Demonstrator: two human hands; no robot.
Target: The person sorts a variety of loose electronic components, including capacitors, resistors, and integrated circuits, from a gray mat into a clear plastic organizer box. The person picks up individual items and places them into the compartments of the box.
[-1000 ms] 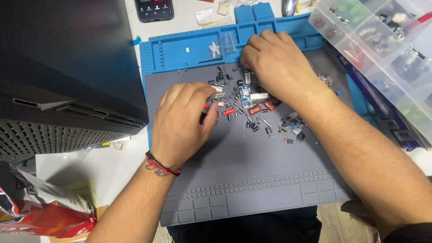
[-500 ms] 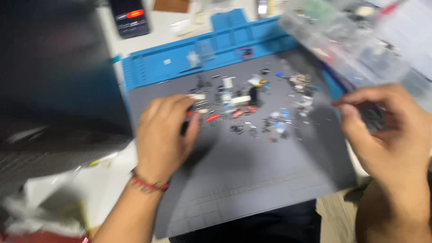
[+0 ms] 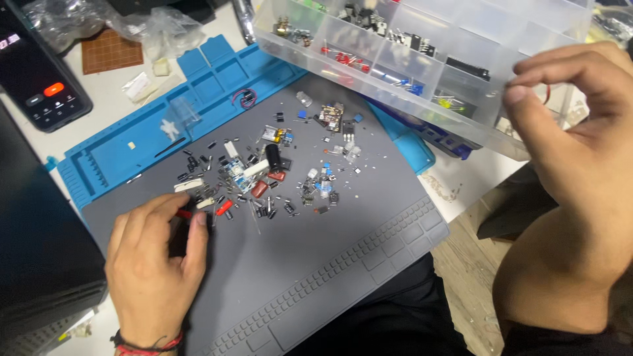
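Left hand (image 3: 155, 264) grip pinches a red part (image 3: 186, 213), seemingly lying left-right; right hand (image 3: 580, 132) open

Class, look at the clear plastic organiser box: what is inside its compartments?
The organiser box holds sorted small electronic parts: red ones, black ones, yellow-green ones. The right hand covers its near-right end.

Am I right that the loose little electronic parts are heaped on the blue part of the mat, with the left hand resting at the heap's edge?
Not quite. The head view shows the loose parts heaped on the grey mat, not on its blue section. The left hand does rest at the heap's edge.
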